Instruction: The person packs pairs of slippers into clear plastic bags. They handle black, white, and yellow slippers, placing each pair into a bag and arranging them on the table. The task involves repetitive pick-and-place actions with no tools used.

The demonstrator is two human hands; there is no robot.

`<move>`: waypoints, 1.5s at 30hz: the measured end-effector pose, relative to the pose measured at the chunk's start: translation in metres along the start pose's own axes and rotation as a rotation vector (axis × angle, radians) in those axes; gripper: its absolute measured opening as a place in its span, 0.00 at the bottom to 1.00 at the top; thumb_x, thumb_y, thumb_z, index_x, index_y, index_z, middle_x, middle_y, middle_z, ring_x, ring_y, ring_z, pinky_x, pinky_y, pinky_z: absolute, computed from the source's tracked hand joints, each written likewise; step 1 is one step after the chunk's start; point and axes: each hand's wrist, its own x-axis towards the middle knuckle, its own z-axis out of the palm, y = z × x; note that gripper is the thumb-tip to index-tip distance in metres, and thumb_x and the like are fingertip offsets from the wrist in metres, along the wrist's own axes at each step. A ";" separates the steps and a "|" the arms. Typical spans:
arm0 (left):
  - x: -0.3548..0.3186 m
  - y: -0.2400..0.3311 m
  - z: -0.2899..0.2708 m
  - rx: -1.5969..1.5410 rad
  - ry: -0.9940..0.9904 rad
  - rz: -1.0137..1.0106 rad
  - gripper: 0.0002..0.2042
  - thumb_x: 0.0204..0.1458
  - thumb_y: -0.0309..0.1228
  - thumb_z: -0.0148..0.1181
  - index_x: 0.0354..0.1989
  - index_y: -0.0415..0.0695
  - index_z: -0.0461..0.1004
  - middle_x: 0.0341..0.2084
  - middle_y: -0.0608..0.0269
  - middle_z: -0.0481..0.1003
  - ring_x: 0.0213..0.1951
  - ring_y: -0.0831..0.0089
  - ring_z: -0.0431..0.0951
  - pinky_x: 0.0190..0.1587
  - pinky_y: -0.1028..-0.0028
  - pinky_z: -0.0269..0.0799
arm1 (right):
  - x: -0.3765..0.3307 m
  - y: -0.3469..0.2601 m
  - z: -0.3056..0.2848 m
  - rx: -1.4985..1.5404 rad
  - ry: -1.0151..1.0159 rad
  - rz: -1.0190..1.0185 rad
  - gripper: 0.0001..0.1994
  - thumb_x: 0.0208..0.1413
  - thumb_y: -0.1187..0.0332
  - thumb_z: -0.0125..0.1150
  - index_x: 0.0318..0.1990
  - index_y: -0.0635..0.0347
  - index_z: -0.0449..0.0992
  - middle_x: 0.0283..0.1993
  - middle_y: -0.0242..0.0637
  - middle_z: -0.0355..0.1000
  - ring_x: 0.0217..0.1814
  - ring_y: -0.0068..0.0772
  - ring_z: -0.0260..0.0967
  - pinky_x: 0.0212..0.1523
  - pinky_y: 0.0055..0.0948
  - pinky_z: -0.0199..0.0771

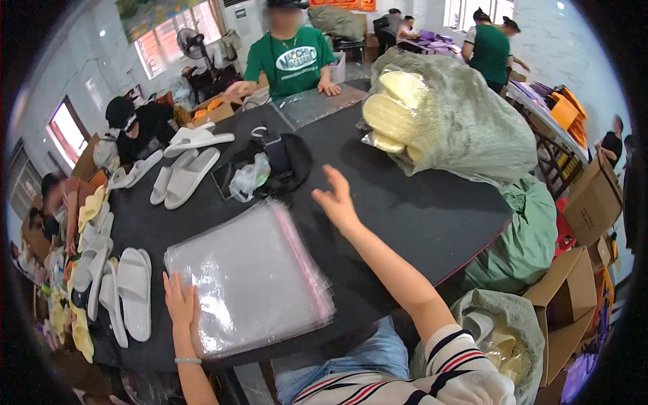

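A stack of clear plastic bags point(243, 283) with a pink strip along one side lies on the black table in front of me. My left hand point(179, 300) rests at the stack's left edge, fingers spread. Over the table, past the stack's far right corner, my right hand point(337, 199) is held out with fingers apart and nothing in it. Just left of my left hand sits a pair of white slides point(135, 290). Grey-white slides point(185, 182) lie beyond the stack, near a black cap point(293, 158) and a small crumpled clear bag point(250, 179).
A large woven sack point(472, 121) with yellow slippers point(395, 115) stands at the table's far right. Green sacks and open cardboard boxes point(563, 304) crowd the right side. Across the table stands a person in a green shirt point(293, 61); more slippers line the left edge.
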 end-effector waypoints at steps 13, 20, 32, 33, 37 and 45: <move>0.001 -0.002 0.002 -0.022 -0.029 -0.050 0.31 0.55 0.42 0.56 0.65 0.40 0.58 0.67 0.43 0.51 0.67 0.48 0.53 0.66 0.57 0.48 | 0.123 0.028 -0.176 -0.860 0.389 0.038 0.29 0.48 0.55 0.64 0.60 0.46 0.66 0.69 0.50 0.50 0.72 0.57 0.44 0.68 0.50 0.47; -0.001 0.004 -0.005 0.016 -0.053 -0.073 0.31 0.56 0.42 0.55 0.65 0.41 0.58 0.67 0.43 0.51 0.67 0.49 0.53 0.67 0.58 0.48 | 0.078 -0.003 -0.283 -1.148 0.475 0.136 0.30 0.49 0.55 0.63 0.61 0.47 0.64 0.73 0.46 0.41 0.73 0.58 0.39 0.64 0.65 0.47; 0.001 -0.005 0.008 0.022 -0.039 -0.021 0.30 0.56 0.40 0.55 0.65 0.39 0.58 0.66 0.42 0.52 0.65 0.48 0.55 0.66 0.58 0.49 | -0.026 0.066 -0.430 -1.273 0.648 0.280 0.28 0.45 0.62 0.59 0.56 0.61 0.68 0.63 0.52 0.60 0.60 0.55 0.61 0.58 0.46 0.64; 0.000 -0.007 0.007 0.022 -0.032 -0.017 0.30 0.56 0.40 0.55 0.65 0.38 0.58 0.66 0.41 0.53 0.65 0.48 0.55 0.66 0.58 0.50 | -0.024 0.062 -0.423 -1.211 0.651 0.291 0.26 0.45 0.62 0.58 0.55 0.58 0.70 0.62 0.51 0.61 0.60 0.53 0.62 0.58 0.45 0.64; -0.001 -0.009 0.006 0.011 -0.024 -0.022 0.30 0.56 0.41 0.55 0.64 0.37 0.58 0.65 0.40 0.53 0.65 0.47 0.56 0.66 0.57 0.49 | -0.022 0.029 -0.404 -1.151 0.725 0.076 0.17 0.44 0.68 0.59 0.46 0.53 0.76 0.57 0.48 0.64 0.57 0.51 0.62 0.55 0.44 0.64; -0.003 -0.012 0.007 0.030 -0.016 -0.009 0.30 0.55 0.41 0.55 0.64 0.38 0.59 0.65 0.40 0.54 0.64 0.47 0.57 0.66 0.56 0.50 | 0.028 -0.045 -0.298 -1.182 0.599 -0.498 0.22 0.43 0.72 0.65 0.50 0.48 0.73 0.63 0.38 0.58 0.63 0.45 0.55 0.62 0.43 0.54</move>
